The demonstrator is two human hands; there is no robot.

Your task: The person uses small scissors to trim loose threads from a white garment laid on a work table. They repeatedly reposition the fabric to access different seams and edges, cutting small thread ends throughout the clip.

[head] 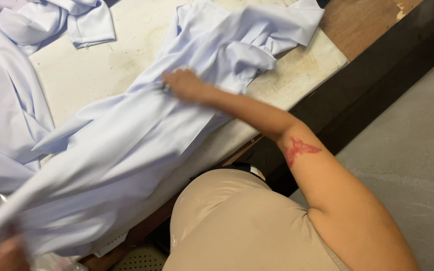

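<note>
The person's beige-clad torso point(237, 226) leans at the near edge of the cream padded table point(91, 70). A pale blue cotton shirt point(126, 145) lies diagonally across it. The right hand point(184, 84), arm outstretched, presses the shirt's middle with fingers curled; the left hand point(1, 253), blurred, grips its near end.

No packages, labels, signs or screens show anywhere in the view.
</note>
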